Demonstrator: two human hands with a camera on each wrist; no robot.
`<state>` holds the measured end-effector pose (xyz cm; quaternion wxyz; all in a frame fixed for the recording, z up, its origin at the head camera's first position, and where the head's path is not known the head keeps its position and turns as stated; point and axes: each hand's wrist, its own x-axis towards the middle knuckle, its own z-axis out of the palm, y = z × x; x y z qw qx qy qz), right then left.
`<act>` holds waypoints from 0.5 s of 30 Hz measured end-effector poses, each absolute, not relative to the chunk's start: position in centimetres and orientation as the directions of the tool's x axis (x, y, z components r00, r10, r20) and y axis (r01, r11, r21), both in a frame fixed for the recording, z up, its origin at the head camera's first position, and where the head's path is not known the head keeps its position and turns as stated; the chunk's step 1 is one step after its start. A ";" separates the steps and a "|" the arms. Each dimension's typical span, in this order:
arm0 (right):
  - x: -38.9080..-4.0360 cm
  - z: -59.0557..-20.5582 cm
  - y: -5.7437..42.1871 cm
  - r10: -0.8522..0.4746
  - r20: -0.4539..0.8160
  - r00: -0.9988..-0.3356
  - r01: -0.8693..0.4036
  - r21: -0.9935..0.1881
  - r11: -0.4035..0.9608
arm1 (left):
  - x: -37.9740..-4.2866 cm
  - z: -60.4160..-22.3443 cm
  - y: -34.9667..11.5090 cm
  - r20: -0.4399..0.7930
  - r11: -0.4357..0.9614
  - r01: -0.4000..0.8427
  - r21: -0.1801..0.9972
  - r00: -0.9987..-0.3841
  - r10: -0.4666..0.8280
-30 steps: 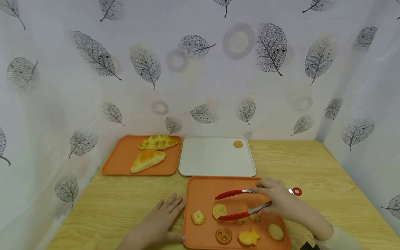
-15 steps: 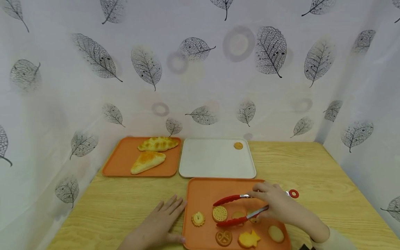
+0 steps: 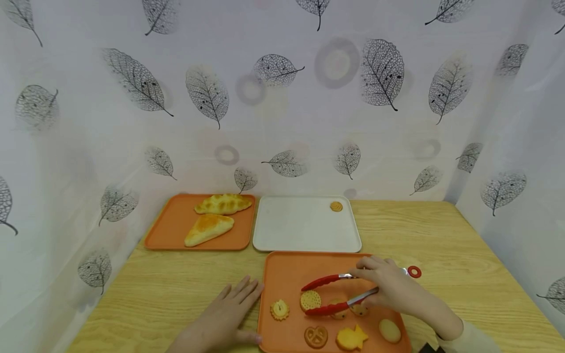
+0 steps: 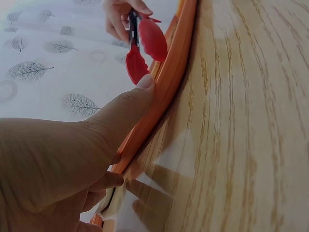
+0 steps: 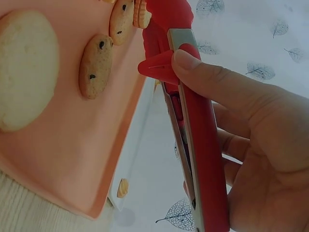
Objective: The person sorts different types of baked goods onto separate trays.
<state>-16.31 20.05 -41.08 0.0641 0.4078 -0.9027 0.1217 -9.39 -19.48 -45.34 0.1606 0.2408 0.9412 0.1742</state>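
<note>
In the head view my right hand (image 3: 388,289) holds red-tipped metal tongs (image 3: 328,309) over the near orange tray (image 3: 300,262). The tongs' two tips straddle a round dotted cracker (image 3: 311,300), one on its far side, one at its near edge; whether both touch it I cannot tell. My right thumb lies along the red handle (image 5: 205,145) in the right wrist view. My left hand (image 3: 222,314) rests at the tray's left edge with fingers extended; its thumb (image 4: 128,104) touches the rim in the left wrist view. Two cookies with dark spots (image 3: 359,310) are partly hidden by the tongs.
The near tray also bears a scalloped cookie (image 3: 280,310), a pretzel (image 3: 316,337), a fish-shaped cookie (image 3: 350,338) and an oval cookie (image 3: 390,331). Behind stand a white tray (image 3: 304,225) with a small swirled cookie (image 3: 336,206) and another orange tray (image 3: 163,230) with two breads (image 3: 209,229).
The tongs have shifted slightly toward me and their tips have drawn closer together around the cracker. My left hand has stayed at the tray's edge.
</note>
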 end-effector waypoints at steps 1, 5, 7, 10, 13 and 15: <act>-16.4 -41.1 20.0 -0.715 0.214 -0.665 -0.746 -0.165 0.645 | -9.4 -45.4 -19.5 -0.217 0.823 0.398 0.405 -0.833 0.509; -16.8 -40.9 20.2 -0.699 0.216 -0.682 -0.731 -0.161 0.663 | -9.4 -45.4 -19.5 -0.212 0.821 0.399 0.409 -0.834 0.510; -17.0 -40.8 20.4 -0.692 0.229 -0.684 -0.728 -0.168 0.664 | -9.3 -45.4 -19.5 -0.211 0.822 0.399 0.406 -0.834 0.509; -17.5 -40.7 20.6 -0.688 0.290 -0.666 -0.743 -0.166 0.649 | -9.3 -45.4 -19.4 -0.211 0.822 0.403 0.403 -0.833 0.511; -18.2 -40.7 20.9 -0.675 0.363 -0.642 -0.754 -0.140 0.642 | -9.3 -45.4 -19.4 -0.210 0.820 0.401 0.408 -0.833 0.512; -18.7 -40.6 21.1 -0.666 0.391 -0.636 -0.753 -0.126 0.645 | -9.3 -45.3 -19.4 -0.208 0.818 0.401 0.413 -0.833 0.513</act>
